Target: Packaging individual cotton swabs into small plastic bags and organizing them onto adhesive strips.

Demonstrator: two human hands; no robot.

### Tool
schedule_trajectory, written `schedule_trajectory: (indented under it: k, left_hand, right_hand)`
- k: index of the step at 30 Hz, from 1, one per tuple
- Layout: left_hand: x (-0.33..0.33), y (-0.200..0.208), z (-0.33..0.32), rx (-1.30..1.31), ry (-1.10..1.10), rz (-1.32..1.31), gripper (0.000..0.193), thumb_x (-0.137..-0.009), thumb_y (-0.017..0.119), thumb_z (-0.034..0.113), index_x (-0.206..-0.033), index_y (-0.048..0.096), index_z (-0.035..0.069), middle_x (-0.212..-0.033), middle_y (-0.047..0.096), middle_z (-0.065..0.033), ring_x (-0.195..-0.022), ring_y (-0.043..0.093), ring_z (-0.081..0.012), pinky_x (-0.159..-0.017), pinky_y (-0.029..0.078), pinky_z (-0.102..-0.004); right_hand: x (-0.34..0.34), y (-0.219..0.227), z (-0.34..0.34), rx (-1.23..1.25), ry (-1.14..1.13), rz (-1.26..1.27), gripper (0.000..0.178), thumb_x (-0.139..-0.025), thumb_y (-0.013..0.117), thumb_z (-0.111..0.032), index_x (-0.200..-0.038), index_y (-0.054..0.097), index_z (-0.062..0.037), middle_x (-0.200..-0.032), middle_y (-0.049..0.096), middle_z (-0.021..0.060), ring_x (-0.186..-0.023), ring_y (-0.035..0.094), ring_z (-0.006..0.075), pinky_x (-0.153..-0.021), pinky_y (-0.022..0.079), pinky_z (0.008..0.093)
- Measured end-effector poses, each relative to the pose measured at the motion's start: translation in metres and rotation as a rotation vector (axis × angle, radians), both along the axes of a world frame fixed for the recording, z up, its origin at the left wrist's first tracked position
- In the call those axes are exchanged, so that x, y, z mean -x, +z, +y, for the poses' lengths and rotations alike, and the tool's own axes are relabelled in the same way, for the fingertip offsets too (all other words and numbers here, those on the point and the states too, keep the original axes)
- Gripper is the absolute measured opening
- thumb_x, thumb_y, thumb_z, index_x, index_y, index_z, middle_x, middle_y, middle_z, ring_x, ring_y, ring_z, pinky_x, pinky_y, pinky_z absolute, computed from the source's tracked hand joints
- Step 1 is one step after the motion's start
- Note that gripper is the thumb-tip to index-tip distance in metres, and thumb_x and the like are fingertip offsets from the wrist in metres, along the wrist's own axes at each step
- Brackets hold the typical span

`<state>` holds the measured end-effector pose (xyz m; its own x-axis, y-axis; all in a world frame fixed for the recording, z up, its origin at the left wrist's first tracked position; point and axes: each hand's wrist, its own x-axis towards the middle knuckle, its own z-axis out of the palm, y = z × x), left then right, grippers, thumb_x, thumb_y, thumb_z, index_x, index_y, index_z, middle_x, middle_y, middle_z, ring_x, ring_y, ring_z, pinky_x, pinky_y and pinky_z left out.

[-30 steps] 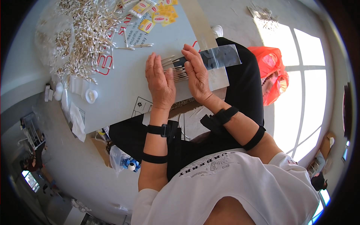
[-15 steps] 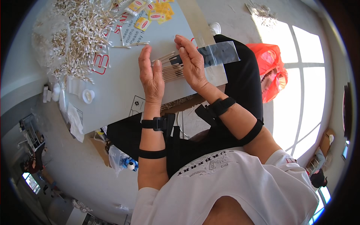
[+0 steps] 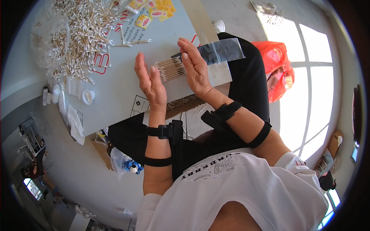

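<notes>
A row of cotton swabs (image 3: 168, 69) lies side by side on the grey tabletop (image 3: 115, 92), their shafts roughly parallel. My left hand (image 3: 152, 86) stands on edge left of the row, fingers stretched, a small gap from most of the tips. At the row's other end is my right hand (image 3: 198, 73), fingers extended and palm turned inward, close against the swabs. It hides their right ends, so contact is hard to judge. Neither hand grips anything. A clear plastic pouch with a dark strip (image 3: 221, 51) lies beyond my right hand, reaching past the table edge.
A big heap of loose swabs (image 3: 84, 34) partly in clear plastic covers the upper left. Yellow-and-white packets (image 3: 143, 21) lie at the far edge. A few stray swabs (image 3: 135, 42) rest near them. A white round container (image 3: 88, 97) stands left; a red bag (image 3: 275, 69) sits right.
My left hand has moved left, away from the swabs. The swabs now lie in a flatter, more even row. My right hand has barely shifted.
</notes>
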<state>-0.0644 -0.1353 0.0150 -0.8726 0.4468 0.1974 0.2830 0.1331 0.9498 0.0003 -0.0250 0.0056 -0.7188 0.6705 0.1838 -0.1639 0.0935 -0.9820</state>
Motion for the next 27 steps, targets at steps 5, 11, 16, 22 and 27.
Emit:
schedule_trajectory:
  k: [5, 11, 16, 22, 27]
  left_hand:
    - [-0.009, -0.005, 0.012, -0.177, 0.024, -0.203, 0.055, -0.103, 0.045, 0.032, -0.147, 0.034, 0.001, -0.151, 0.034, -0.0134, -0.14, 0.031, -0.0237, -0.117, 0.022, -0.0396]
    - [-0.01, -0.005, 0.014, -0.239, -0.002, -0.216, 0.056, -0.101, 0.048, 0.029, -0.148, 0.033, 0.002, -0.154, 0.032, -0.0132, -0.142, 0.029, -0.0243, -0.117, 0.023, -0.0402]
    - [-0.004, 0.015, -0.011, 0.526, -0.185, 0.433, 0.078, -0.09, 0.062, 0.036, -0.151, 0.026, 0.003, -0.157, 0.023, -0.0185, -0.146, 0.02, -0.0337, -0.118, 0.015, -0.0488]
    - [-0.025, 0.012, -0.01, 0.855, -0.307, 0.518, 0.088, -0.085, 0.066, 0.047, -0.151, 0.027, 0.004, -0.158, 0.023, -0.0158, -0.147, 0.019, -0.0305, -0.118, 0.014, -0.0527]
    - [-0.025, 0.009, -0.01, 0.863, -0.305, 0.536, 0.088, -0.084, 0.066, 0.046, -0.151, 0.027, 0.004, -0.158, 0.024, -0.0155, -0.147, 0.02, -0.0305, -0.118, 0.013, -0.0523]
  right_hand:
    - [0.003, 0.0, -0.009, 0.007, -0.013, 0.037, 0.032, -0.101, 0.047, -0.009, -0.13, 0.05, 0.0022, -0.14, 0.047, 0.0182, -0.131, 0.045, 0.0281, -0.107, 0.035, 0.0338]
    - [0.002, -0.005, 0.009, 0.058, -0.026, 0.058, 0.031, -0.1, 0.05, -0.01, -0.128, 0.052, 0.002, -0.136, 0.051, 0.0184, -0.128, 0.047, 0.0269, -0.105, 0.038, 0.0327]
    - [-0.018, 0.019, 0.048, -0.578, 0.295, -0.244, 0.047, -0.084, 0.067, -0.007, -0.13, 0.055, -0.0045, -0.14, 0.05, 0.0112, -0.13, 0.045, 0.0296, -0.107, 0.039, 0.04]
    - [-0.027, 0.023, 0.05, -1.062, 0.232, -0.269, 0.043, -0.074, 0.074, -0.013, -0.115, 0.064, -0.0077, -0.122, 0.061, 0.0093, -0.108, 0.055, 0.031, -0.084, 0.049, 0.0377]
    - [-0.023, 0.015, 0.048, -0.603, 0.081, -0.332, 0.015, -0.074, 0.073, -0.013, -0.088, 0.069, -0.0094, -0.088, 0.063, 0.0066, -0.089, 0.057, 0.0298, -0.078, 0.049, 0.0395]
